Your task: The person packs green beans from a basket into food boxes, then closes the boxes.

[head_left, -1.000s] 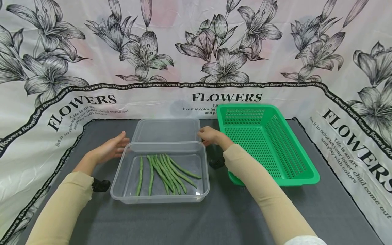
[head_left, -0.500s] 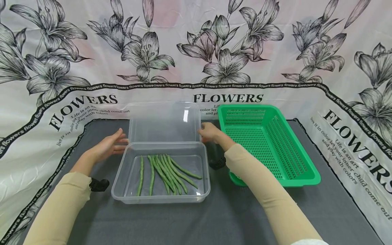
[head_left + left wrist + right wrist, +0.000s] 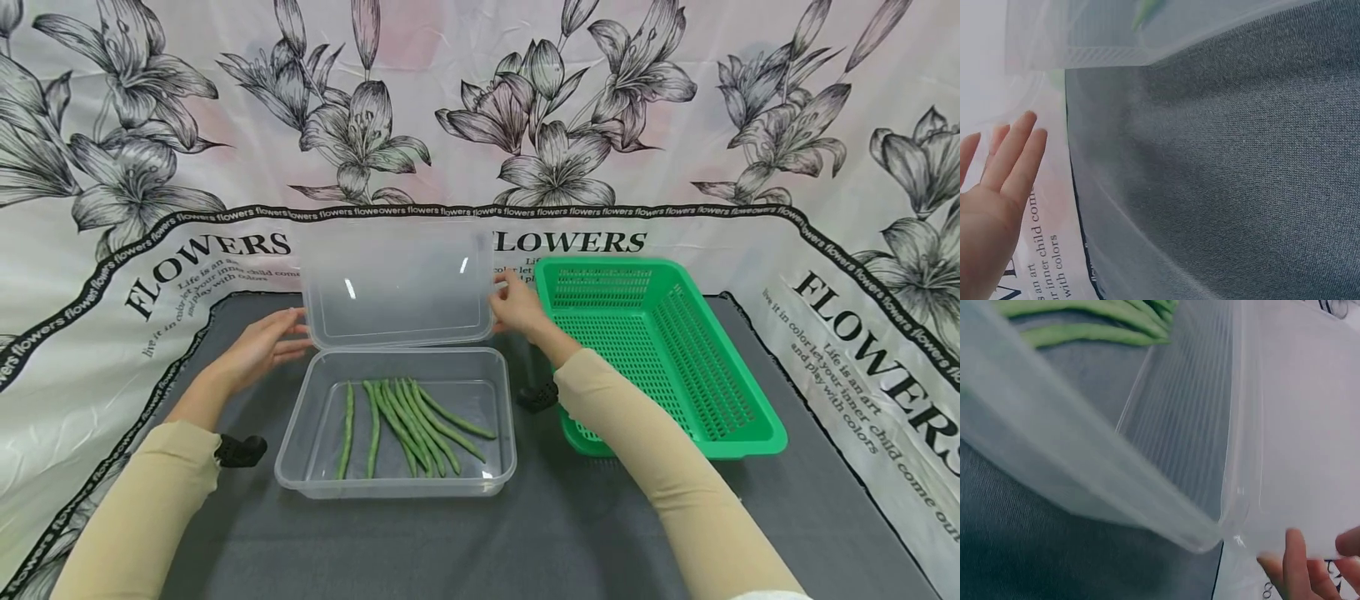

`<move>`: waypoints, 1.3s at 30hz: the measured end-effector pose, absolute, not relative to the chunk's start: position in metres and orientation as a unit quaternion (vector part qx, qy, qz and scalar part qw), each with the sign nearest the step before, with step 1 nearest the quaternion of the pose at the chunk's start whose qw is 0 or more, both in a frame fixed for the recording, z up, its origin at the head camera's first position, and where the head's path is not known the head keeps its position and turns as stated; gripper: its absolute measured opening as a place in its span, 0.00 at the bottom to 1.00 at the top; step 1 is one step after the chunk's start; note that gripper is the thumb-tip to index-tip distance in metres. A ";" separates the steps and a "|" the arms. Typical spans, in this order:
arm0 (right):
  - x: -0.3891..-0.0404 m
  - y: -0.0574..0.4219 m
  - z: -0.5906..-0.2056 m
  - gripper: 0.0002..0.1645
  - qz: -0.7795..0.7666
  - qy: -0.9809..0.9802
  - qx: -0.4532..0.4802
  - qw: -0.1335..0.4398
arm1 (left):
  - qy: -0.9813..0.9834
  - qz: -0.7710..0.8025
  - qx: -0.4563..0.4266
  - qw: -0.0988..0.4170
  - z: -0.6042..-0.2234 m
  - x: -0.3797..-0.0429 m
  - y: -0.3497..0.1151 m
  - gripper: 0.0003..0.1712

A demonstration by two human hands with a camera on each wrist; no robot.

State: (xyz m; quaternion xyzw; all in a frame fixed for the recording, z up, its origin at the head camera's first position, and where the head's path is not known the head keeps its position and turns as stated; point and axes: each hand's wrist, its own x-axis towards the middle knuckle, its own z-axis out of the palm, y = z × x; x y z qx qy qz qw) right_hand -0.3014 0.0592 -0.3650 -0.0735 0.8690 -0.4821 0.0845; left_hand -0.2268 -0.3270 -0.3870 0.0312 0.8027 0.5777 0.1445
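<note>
A clear plastic container (image 3: 315, 425) holds several green beans (image 3: 420, 425) lying side by side on its bottom. Behind its back rim the clear lid (image 3: 397, 283) is tilted up, nearly upright. My right hand (image 3: 519, 308) holds the lid's right edge; in the right wrist view its curled fingers (image 3: 1295, 562) lie at that edge. On the opposite side my left hand (image 3: 258, 350) has its straight fingertips at the lid's left edge; contact is hard to make out. The left wrist view shows the left hand (image 3: 1000, 187) with fingers extended.
A green perforated basket (image 3: 720, 408) stands right of the container, partly behind the right forearm. Grey cloth (image 3: 420, 550) covers the table. A white flower-printed sheet (image 3: 225, 167) rises behind and at both sides.
The lid has swung up from lying flat behind the container to nearly upright, with the right hand at its edge. My left hand stays near the left edge. Container and beans have kept their place.
</note>
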 end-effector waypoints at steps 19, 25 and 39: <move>-0.294 0.066 -0.354 0.11 -0.357 0.914 -0.178 -0.071 | 0.867 0.498 0.012 -0.002 -0.367 -0.220 -0.320 0.22; -0.289 0.070 -0.351 0.10 -0.337 0.912 -0.209 -0.106 | 0.892 0.446 0.006 -0.068 -0.360 -0.215 -0.315 0.19; -0.276 0.078 -0.347 0.04 -0.273 0.900 -0.284 -0.186 | 0.883 0.448 0.021 -0.136 -0.349 -0.200 -0.312 0.13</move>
